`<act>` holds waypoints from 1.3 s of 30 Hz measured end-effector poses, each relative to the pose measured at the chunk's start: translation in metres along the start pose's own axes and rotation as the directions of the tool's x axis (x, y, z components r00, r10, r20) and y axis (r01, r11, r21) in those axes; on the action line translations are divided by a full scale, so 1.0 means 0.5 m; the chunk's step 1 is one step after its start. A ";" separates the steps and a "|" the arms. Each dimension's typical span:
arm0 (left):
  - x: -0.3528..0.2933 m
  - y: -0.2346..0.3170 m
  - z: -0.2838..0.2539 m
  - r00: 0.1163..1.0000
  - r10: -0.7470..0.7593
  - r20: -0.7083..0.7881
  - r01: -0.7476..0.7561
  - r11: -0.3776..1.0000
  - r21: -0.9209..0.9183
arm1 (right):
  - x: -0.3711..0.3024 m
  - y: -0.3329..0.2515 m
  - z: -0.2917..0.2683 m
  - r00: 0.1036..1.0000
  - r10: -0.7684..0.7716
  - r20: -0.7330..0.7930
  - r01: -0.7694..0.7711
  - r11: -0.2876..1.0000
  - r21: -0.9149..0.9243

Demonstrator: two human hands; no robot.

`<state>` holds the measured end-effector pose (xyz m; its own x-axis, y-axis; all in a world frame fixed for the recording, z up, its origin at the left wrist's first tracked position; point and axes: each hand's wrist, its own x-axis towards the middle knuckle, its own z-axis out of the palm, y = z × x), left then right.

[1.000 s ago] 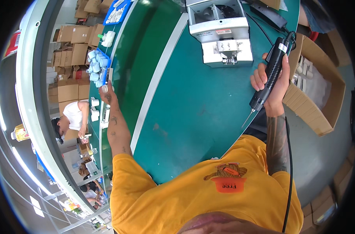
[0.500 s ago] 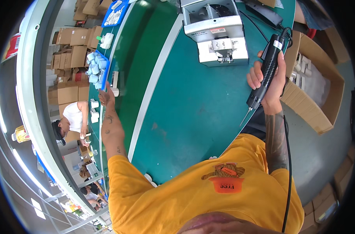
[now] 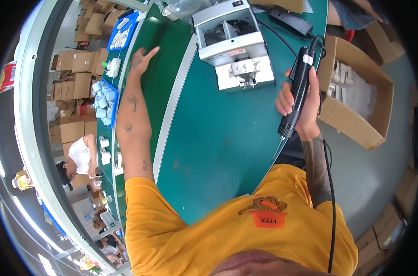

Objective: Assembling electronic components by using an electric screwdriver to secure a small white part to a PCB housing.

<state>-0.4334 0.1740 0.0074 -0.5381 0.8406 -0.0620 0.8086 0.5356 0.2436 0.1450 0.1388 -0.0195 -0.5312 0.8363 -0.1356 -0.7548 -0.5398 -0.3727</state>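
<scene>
My right hand (image 3: pixel 305 108) is wrapped round a black electric screwdriver (image 3: pixel 295 92), its thin bit slanting down to the left over the table's right edge. A cable runs from its upper end. My left arm stretches far forward over the dark green conveyor belt (image 3: pixel 172 69). At its end my left hand (image 3: pixel 142 60) is open, thumb and fingers apart, with nothing in it. Ahead of me on the green worktable (image 3: pixel 209 147) stands a grey metal machine (image 3: pixel 234 46) with a bright metal fixture on its front. Neither hand touches it.
Beyond the belt are a blue tray of light-blue parts (image 3: pixel 104 102), a blue tray of white parts (image 3: pixel 122 34) and a white bottle (image 3: pixel 112 67). A co-worker in white (image 3: pixel 80 156) sits there. An open carton (image 3: pixel 351 124) with white parts stands right; a black power adapter (image 3: pixel 289 22) lies behind.
My left hand has moved forward from beside the tray of light-blue parts to over the belt, its fingers spreading. The screwdriver stays in my right hand. The whole view has shifted slightly.
</scene>
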 end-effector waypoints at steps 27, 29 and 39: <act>-0.127 -0.070 -0.063 0.997 -0.026 -0.076 -0.012 0.889 -0.458 | 0.011 -0.014 -0.002 0.996 0.092 0.020 -0.094 0.993 0.073; -0.255 -0.081 -0.076 0.995 -0.089 -0.045 0.057 0.881 -0.469 | 0.006 -0.018 -0.009 0.995 0.100 -0.009 -0.099 0.991 0.095; -0.577 0.037 0.006 0.995 -0.082 0.056 0.097 0.672 -0.734 | 0.009 -0.021 -0.011 0.996 0.088 0.012 -0.089 0.994 0.064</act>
<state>-0.2626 -0.0585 0.0270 -0.5881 0.7973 -0.1359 0.3166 0.3815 0.8685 0.1527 0.1488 -0.0211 -0.6006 0.7841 -0.1566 -0.7277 -0.6171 -0.2994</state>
